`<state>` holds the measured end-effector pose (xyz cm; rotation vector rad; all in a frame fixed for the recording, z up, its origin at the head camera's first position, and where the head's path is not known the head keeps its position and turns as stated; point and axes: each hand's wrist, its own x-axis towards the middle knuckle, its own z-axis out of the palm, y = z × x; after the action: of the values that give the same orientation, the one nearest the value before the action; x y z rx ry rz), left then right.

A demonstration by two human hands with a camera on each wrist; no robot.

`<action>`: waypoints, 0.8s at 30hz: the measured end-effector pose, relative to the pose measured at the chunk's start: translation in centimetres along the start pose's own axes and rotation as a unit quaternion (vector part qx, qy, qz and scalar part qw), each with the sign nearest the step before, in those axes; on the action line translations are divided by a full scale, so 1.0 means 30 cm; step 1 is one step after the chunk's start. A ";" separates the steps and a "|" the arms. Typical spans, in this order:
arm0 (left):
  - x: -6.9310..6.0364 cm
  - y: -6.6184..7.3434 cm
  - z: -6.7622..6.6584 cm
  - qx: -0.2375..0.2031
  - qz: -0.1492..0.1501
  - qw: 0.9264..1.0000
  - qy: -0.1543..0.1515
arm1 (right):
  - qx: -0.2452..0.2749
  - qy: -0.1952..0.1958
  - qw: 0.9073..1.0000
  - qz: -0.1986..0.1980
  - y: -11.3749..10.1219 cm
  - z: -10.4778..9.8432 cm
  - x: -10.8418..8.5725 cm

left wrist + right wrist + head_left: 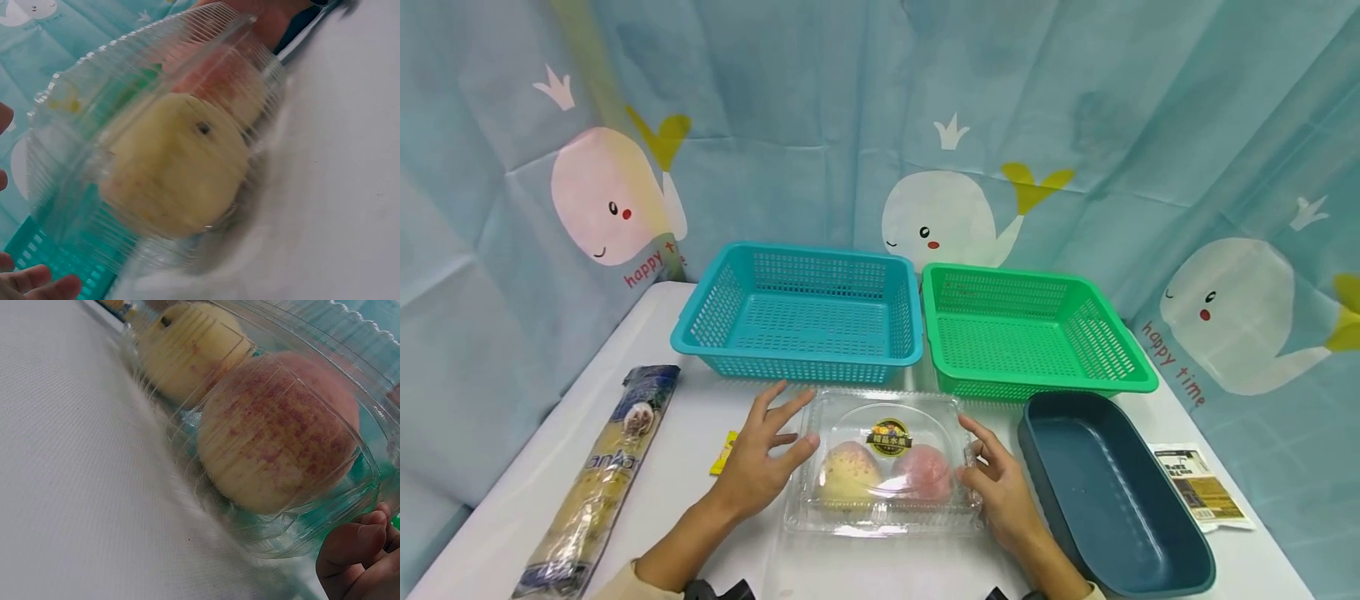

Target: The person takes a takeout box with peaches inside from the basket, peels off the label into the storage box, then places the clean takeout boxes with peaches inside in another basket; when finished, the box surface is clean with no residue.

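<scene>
A clear plastic clamshell box (887, 517) with a dark label lies on the white table, its lid down over a yellow peach (850, 477) and a pink peach (922, 473). My left hand (760, 462) is spread beside the box's left edge, fingers apart, holding nothing. At the right edge, my right hand (1000, 492) pinches the box's side between thumb and fingers. The left wrist view shows the yellow peach (178, 165) through blurred plastic; in the right wrist view, curled fingers (353, 550) touch the box's corner near the pink peach (278, 434).
Behind the box stand a blue basket (808, 367) and a green basket (1045, 387). A dark blue tub (1112, 492) is at the right, with a white-and-brown packet (1202, 492) beyond it. Left lie a small yellow packet (724, 452) and a long noodle pack (598, 483).
</scene>
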<state>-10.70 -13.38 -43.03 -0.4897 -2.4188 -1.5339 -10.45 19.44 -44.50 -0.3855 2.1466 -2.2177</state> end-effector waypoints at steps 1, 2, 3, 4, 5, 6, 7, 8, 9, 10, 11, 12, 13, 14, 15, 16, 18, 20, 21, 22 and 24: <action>-0.003 -0.004 0.005 -0.003 -0.005 1.000 -0.003 | 0.001 -0.001 1.000 0.001 0.001 0.000 0.000; -0.006 -0.007 0.010 -0.007 -0.010 1.000 -0.006 | 0.002 -0.002 1.000 0.001 0.002 0.001 -0.001; -0.009 -0.010 0.014 -0.010 -0.015 1.000 -0.009 | 0.002 -0.002 1.000 0.002 0.002 0.001 -0.001; -0.012 -0.012 0.018 -0.013 -0.017 1.000 -0.012 | 0.003 -0.003 1.000 0.002 0.003 0.002 -0.001; -0.015 -0.014 0.022 -0.015 -0.019 1.000 -0.015 | 0.003 -0.004 1.000 0.002 0.003 0.002 0.000; -0.017 -0.016 0.025 -0.016 -0.020 0.999 -0.019 | 0.002 -0.003 1.000 0.002 0.003 0.003 0.000; -0.018 -0.018 0.028 -0.019 -0.021 0.999 -0.023 | 0.001 -0.003 1.000 0.002 0.004 0.003 0.000; -0.019 -0.019 0.032 -0.021 -0.023 0.999 -0.027 | 0.000 -0.001 1.000 0.001 0.004 0.003 0.000; -0.020 -0.020 0.035 -0.022 -0.025 0.999 -0.030 | -0.002 -0.001 1.000 0.001 0.004 0.002 0.000; -0.020 -0.021 0.039 -0.023 -0.026 0.999 -0.034 | -0.003 0.000 1.000 0.001 0.004 0.002 0.001; -0.021 -0.022 0.042 -0.023 -0.028 0.999 -0.037 | -0.007 0.000 1.000 0.002 0.003 0.002 0.000; -0.021 -0.024 0.045 -0.024 -0.030 0.999 -0.039 | -0.012 0.001 1.000 0.004 0.002 0.001 -0.001; -0.021 -0.024 0.047 -0.026 -0.032 0.998 -0.040 | -0.017 0.002 1.000 0.002 0.000 0.001 -0.001; -0.023 -0.025 0.050 -0.025 -0.033 0.998 -0.040 | -0.024 0.002 1.000 0.001 -0.003 0.000 -0.002; -0.024 -0.025 0.052 -0.025 -0.034 0.998 -0.039 | -0.033 0.002 0.999 -0.001 -0.007 0.000 -0.003; -0.025 -0.027 0.053 -0.025 -0.036 0.998 -0.037 | -0.042 0.003 0.999 -0.003 -0.012 -0.001 -0.004; -0.027 -0.029 0.056 -0.030 -0.038 0.998 -0.034 | -0.078 0.011 0.997 -0.001 -0.025 -0.001 -0.005; -0.028 -0.031 0.058 -0.037 -0.046 0.998 -0.031 | -0.120 0.027 0.992 0.012 -0.045 -0.001 -0.006; -0.028 -0.032 0.059 -0.042 -0.051 0.997 -0.031 | -0.146 0.039 0.988 0.025 -0.058 0.000 -0.007; -0.028 -0.032 0.060 -0.046 -0.056 0.997 -0.031 | -0.168 0.049 0.984 0.038 -0.073 0.000 -0.008; -0.027 -0.031 0.060 -0.051 -0.065 0.996 -0.030 | -0.208 0.069 0.974 0.060 -0.108 -0.001 -0.010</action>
<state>-10.35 -12.24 -44.86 -0.4104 -2.4693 -1.7261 -9.69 19.67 -41.34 -0.1057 2.6304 -1.7715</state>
